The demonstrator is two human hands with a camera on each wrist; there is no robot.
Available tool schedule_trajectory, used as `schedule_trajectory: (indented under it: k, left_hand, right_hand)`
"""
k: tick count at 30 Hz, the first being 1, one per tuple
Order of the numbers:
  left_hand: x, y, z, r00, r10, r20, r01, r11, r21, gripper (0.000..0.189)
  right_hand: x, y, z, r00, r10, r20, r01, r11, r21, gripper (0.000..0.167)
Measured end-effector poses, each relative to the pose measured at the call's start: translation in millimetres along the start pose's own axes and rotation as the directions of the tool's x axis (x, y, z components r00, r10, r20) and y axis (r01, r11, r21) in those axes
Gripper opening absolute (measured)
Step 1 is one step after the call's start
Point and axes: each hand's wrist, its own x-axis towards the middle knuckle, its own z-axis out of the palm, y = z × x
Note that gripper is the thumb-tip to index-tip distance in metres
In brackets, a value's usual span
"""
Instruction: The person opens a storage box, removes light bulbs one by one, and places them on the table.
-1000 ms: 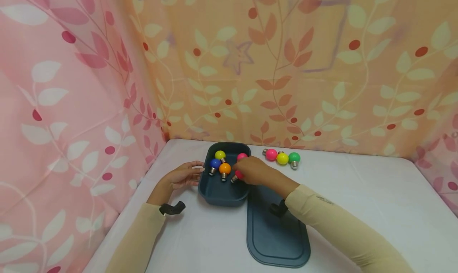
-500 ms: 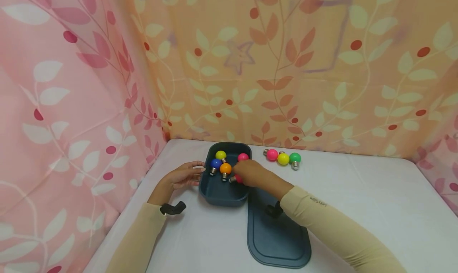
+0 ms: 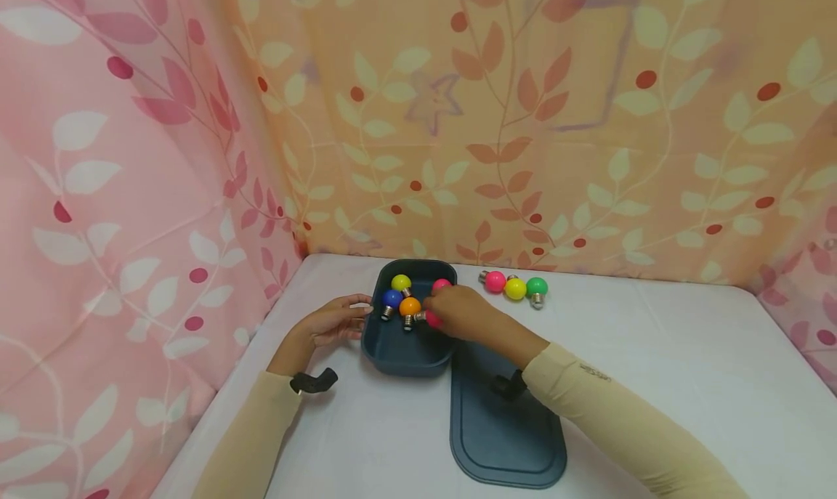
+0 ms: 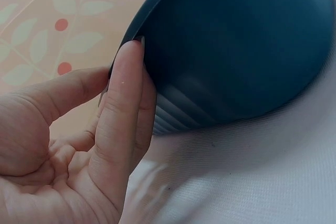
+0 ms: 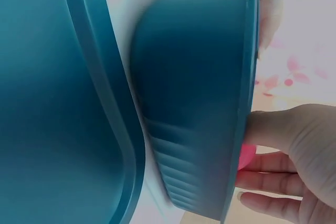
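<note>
In the head view my right hand [image 3: 461, 311] reaches over the right rim of a dark blue box [image 3: 405, 357]. It grips a pink light bulb [image 3: 433, 319], whose metal base points left over the box. The right wrist view shows a little of a pink bulb [image 5: 247, 156] between thumb and fingers, mostly hidden by the wall. My left hand [image 3: 336, 321] touches the box's left side, fingertips against the outer wall and rim. Inside lie yellow-green [image 3: 401, 282], blue [image 3: 392, 298] and orange [image 3: 410, 307] bulbs, with another pink bulb [image 3: 441, 285] at the far right.
Right of the box, pink [image 3: 495, 282], yellow [image 3: 516, 289] and green [image 3: 537, 287] bulbs lie on the white cloth, with another base showing behind them. A flat dark blue lid [image 3: 506, 441] lies in front, partly under my right forearm. Patterned curtains [image 3: 392, 157] stand behind and left.
The held pink bulb has turned: its base pointed down-left and now points nearly straight left, slightly higher. My left hand and the box have stayed put.
</note>
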Motion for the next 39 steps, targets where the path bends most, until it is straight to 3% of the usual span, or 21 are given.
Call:
schedule_trajectory:
  k: [4, 11, 16, 23, 33, 39]
  left_hand:
    - [-1.1, -0.5, -0.4, 1.000, 0.000, 0.007, 0.000, 1.000, -0.012, 0.025]
    - [-1.8, -0.2, 0.9, 1.000, 0.004, 0.007, -0.004, 1.000, -0.024, 0.021]
    - [-1.4, -0.8, 0.9, 1.000, 0.004, 0.003, -0.004, 1.000, -0.019, 0.022]
    - [-0.5, -1.6, 0.6, 1.000, 0.004, -0.009, -0.004, 1.000, -0.008, 0.022]
    - [-3.4, 0.3, 3.5, 1.000, -0.002, -0.011, 0.002, 1.000, -0.017, 0.022]
    - [-3.9, 1.7, 5.1, 1.000, 0.000, -0.014, 0.000, 1.000, -0.012, 0.021]
  right_hand:
    - [-4.2, 1, -3, 0.999, 0.005, -0.041, -0.003, 0.999, 0.045, 0.038]
    - [-17.6, 2, -6, 0.992, 0.076, -0.102, -0.051, 0.973, 0.227, 0.046]
    - [-28.3, 8, -6, 0.977, 0.131, -0.170, -0.065, 0.936, 0.347, 0.048]
    - [-42.7, 19, -1, 0.961, 0.204, -0.187, -0.102, 0.891, 0.443, 0.056]
    - [-60.8, 31, 5, 0.929, 0.254, -0.269, -0.070, 0.835, 0.546, 0.045]
    - [-74.3, 35, 9, 0.907, 0.313, -0.282, -0.074, 0.778, 0.624, 0.043]
